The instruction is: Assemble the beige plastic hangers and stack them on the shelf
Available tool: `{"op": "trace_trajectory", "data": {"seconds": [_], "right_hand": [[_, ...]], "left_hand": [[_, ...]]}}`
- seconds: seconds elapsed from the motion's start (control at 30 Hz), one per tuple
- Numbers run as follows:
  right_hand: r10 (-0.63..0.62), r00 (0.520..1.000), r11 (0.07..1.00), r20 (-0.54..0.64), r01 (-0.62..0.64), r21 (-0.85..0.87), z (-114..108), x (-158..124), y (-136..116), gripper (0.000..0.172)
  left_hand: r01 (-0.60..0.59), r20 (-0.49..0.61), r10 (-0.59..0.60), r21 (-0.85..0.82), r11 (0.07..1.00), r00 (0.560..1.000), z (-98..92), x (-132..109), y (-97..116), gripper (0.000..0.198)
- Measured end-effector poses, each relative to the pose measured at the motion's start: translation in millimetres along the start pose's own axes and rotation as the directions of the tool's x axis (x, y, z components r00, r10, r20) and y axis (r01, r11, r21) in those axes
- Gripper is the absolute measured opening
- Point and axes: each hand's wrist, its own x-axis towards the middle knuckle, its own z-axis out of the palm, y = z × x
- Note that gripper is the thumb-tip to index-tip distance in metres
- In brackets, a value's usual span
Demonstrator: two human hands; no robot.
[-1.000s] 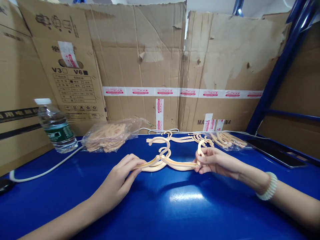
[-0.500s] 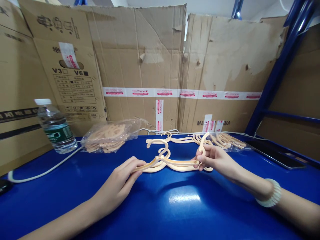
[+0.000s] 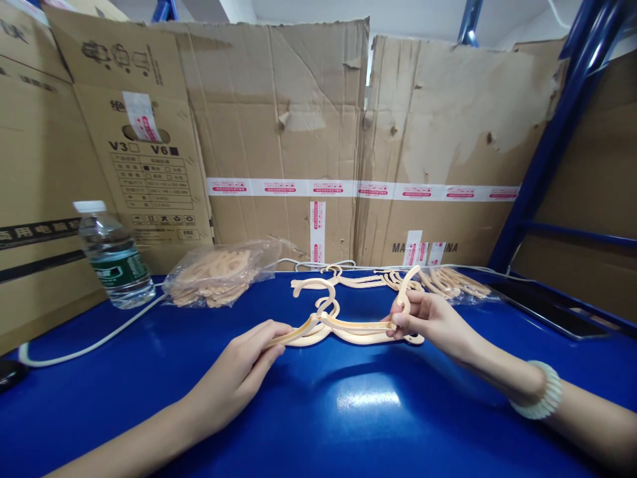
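Observation:
A cream plastic clothes hanger (image 3: 355, 325) is held level just over the blue table, its hook pointing up. My left hand (image 3: 251, 362) is closed around the hanger's left end. At the opposite end, my right hand (image 3: 440, 325) pinches a curved cream piece (image 3: 405, 287), which stands up from the fingers and meets the hanger's right tip. Whether the two are joined is hidden by my fingertips. Just behind lies another cream hanger (image 3: 358, 338) on the table, partly covered by the held one. Farther back rest more hanger parts (image 3: 355, 282).
A plastic bag of cream pieces (image 3: 219, 272) lies at the back left, beside a water bottle (image 3: 117, 259). Curved pieces on a clear bag (image 3: 455, 282) sit at the back right, near a black phone (image 3: 550, 309). Cardboard boxes (image 3: 279, 119) wall the table (image 3: 318, 431); a white cable (image 3: 94, 345) runs along it.
Both hands keep their grips, and the hanger with the curved piece stays in almost the same place. The whole view has shifted slightly.

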Motion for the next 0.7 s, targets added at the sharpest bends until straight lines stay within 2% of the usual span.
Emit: {"op": "trace_trajectory", "data": {"seconds": [0.3,0.4,0.5,0.63,0.7], "right_hand": [[-0.001,1.000,1.000,-0.020,0.000,-0.019,0.8,0.9,2.9,0.044],[-0.011,0.998,1.000,-0.060,0.012,0.028,1.2,2.3,3.7,0.043],[-0.068,0.993,0.990,-0.092,0.079,0.117,-0.9,3.0,0.8,0.036],[-0.128,0.978,0.967,-0.165,0.160,0.199,-16.5,5.8,-6.8,0.026],[-0.136,0.979,0.965,-0.153,0.166,0.203,-31.5,8.0,-10.9,0.023]], "left_hand": [[0.025,-0.011,-0.025,0.010,1.000,1.000,-0.6,-0.7,3.4,0.026],[0.053,-0.007,-0.053,0.016,0.998,0.999,-0.2,-0.9,3.8,0.025],[0.108,-0.021,-0.107,0.046,0.993,0.994,0.8,-0.5,2.4,0.024],[0.124,-0.064,-0.119,0.081,0.989,0.991,-0.6,1.9,1.5,0.024],[0.100,-0.078,-0.093,0.099,0.990,0.993,-3.1,2.9,0.6,0.021]]}}
